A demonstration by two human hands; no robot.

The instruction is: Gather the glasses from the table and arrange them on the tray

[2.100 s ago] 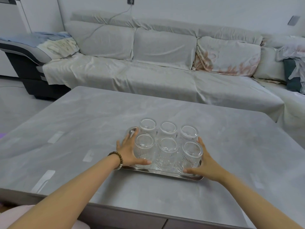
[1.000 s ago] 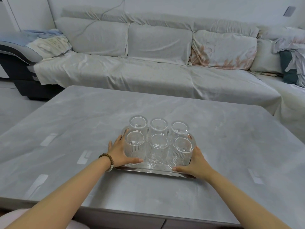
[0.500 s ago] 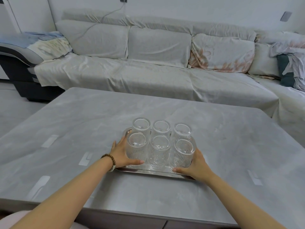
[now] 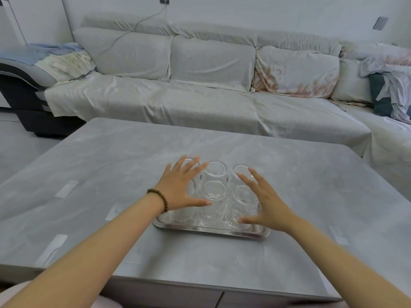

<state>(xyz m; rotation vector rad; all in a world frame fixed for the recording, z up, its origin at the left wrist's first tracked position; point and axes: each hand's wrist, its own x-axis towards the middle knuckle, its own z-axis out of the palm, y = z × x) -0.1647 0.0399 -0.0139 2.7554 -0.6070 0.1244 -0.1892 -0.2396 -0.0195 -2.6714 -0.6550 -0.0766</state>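
Observation:
Several clear ribbed glasses (image 4: 214, 192) stand in two rows on a shiny metal tray (image 4: 211, 230) in the middle of the grey table (image 4: 111, 165). My left hand (image 4: 180, 187), with a bead bracelet at the wrist, hovers above the left glasses with fingers spread, hiding part of them. My right hand (image 4: 264, 203) hovers over the right glasses, fingers apart too. Neither hand holds anything or touches the tray.
A long sofa (image 4: 200, 96) draped in light cloth runs behind the table and turns along the right side. Cushions and crumpled fabric (image 4: 391, 92) lie at its right end. Pale tape marks (image 4: 66, 188) dot the table's left part.
Both hands have let go of the tray's sides and lifted up above the glasses with fingers spread. The tray and glasses stay in place on the table.

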